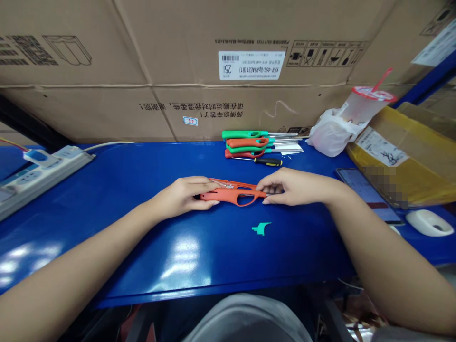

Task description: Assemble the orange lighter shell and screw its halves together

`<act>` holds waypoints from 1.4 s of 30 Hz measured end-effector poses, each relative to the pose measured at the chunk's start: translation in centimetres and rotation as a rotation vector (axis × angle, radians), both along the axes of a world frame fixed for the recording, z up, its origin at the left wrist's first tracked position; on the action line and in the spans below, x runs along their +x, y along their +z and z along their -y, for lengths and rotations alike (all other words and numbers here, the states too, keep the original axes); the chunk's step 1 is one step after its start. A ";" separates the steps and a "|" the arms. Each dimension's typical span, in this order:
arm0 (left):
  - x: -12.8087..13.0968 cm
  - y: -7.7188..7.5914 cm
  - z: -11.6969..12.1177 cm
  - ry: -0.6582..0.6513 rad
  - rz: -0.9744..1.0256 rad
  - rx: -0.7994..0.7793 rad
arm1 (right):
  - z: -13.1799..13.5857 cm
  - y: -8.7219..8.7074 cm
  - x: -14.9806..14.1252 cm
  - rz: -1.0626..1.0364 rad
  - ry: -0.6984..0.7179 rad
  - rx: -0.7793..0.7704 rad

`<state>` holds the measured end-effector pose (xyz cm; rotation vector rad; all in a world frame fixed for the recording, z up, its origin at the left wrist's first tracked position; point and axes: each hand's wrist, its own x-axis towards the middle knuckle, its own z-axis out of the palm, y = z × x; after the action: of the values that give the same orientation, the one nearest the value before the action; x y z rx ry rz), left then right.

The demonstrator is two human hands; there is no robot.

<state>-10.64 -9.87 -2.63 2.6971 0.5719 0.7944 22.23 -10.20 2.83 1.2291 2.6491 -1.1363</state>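
An orange plastic lighter body [235,193] lies across the middle of the blue table [142,237]. My left hand [185,194] grips its left end with fingers closed round it. My right hand [295,186] pinches its right end, where a thin metal tube sticks out. A small teal plastic trigger piece [262,228] lies loose on the table just in front of the lighter body, touched by neither hand.
Behind lie a stack of green and orange lighter bodies [249,142] and a black-and-yellow screwdriver [265,161]. A power strip [42,166] sits far left. At right are a phone [370,194], a white mouse [429,222], a lidded cup [366,104] and cardboard boxes [178,61].
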 end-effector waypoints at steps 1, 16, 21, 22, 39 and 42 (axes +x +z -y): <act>0.0 0.0 0.0 0.016 -0.005 0.007 | 0.0 0.1 0.1 0.019 -0.013 -0.006; 0.2 0.5 0.5 -0.002 -0.019 0.151 | 0.2 0.5 0.2 0.062 -0.071 -0.129; 0.3 0.8 0.5 -0.034 0.041 0.102 | -0.2 0.1 0.7 -0.012 -0.051 -0.192; 0.3 0.7 0.5 -0.035 0.047 0.088 | -0.3 0.1 0.8 -0.017 -0.046 -0.191; 1.2 1.4 2.3 -0.013 -0.096 -0.089 | -0.4 0.3 0.1 0.094 -0.025 0.031; 1.1 1.4 2.1 -0.058 -0.134 -0.053 | -0.4 0.1 0.0 0.091 -0.006 0.112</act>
<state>-9.57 -12.00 -1.27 2.7195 0.5331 0.5794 22.24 -9.77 2.94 1.2732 2.6757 -0.9194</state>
